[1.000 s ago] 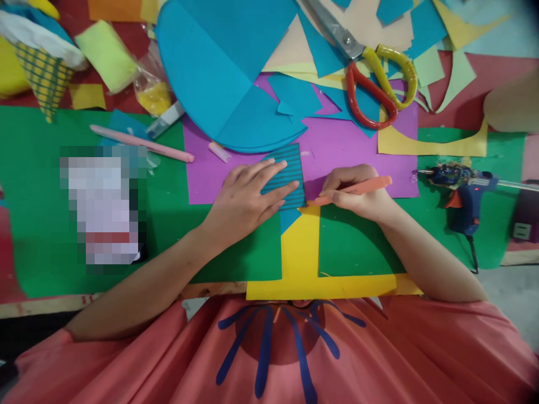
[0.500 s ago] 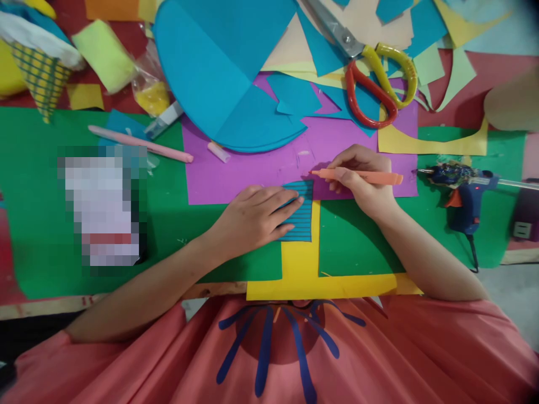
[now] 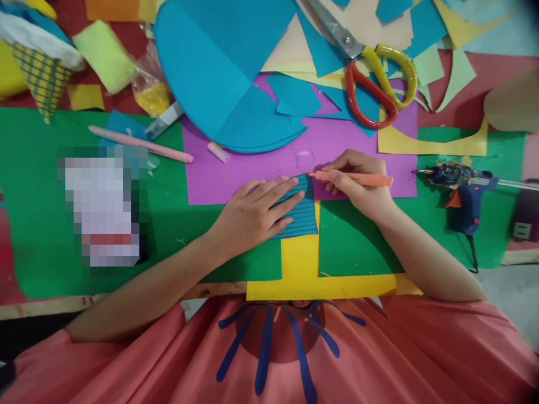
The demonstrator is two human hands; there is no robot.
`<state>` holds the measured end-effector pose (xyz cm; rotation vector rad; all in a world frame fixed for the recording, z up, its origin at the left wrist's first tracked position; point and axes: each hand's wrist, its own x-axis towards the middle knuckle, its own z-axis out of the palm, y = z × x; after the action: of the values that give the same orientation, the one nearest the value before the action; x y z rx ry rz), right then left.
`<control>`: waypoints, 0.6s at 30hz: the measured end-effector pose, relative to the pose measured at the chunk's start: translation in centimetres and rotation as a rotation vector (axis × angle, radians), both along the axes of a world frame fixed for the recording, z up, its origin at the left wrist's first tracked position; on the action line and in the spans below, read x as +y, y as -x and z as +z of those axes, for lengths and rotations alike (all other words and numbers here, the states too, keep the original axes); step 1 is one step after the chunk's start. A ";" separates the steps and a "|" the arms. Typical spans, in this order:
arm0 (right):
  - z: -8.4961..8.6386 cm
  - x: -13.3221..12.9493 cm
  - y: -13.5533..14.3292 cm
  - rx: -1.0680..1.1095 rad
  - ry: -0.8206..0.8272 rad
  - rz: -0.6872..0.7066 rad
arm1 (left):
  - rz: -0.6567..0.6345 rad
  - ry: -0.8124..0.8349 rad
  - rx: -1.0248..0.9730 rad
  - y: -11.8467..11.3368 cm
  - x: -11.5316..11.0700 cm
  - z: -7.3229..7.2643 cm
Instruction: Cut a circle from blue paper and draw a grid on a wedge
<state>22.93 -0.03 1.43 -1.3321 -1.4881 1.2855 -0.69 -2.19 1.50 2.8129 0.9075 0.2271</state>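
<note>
My left hand [image 3: 261,210] lies flat on a small piece of blue paper [image 3: 305,210] ruled with dark parallel lines, covering its left part. The fingers are stretched out and slightly spread. Between the fingers of my right hand [image 3: 360,182] is an orange marker [image 3: 370,179], its tip at the upper right corner of the blue paper. Beneath are a purple sheet [image 3: 248,174] and a yellow paper strip [image 3: 300,258].
Scissors [image 3: 366,73] with red and yellow handles rest on paper scraps behind my right hand. A glue gun [image 3: 467,196] lies at right. Large blue folded paper [image 3: 219,73], a pink pen [image 3: 143,144] and a blurred-out object [image 3: 103,207] are to the left.
The blue paper has shifted slightly up and tilted, with my left hand on it. My right hand has moved a little left, bringing the marker tip to the paper's corner.
</note>
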 end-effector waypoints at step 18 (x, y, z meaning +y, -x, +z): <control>0.4 0.2 0.2 -0.069 -0.016 0.039 | 0.011 0.024 -0.035 0.1 0.0 -0.2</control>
<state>22.78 0.19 1.86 -1.3557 -1.5755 1.2602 -0.77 -2.17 1.32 2.7733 0.9122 0.2647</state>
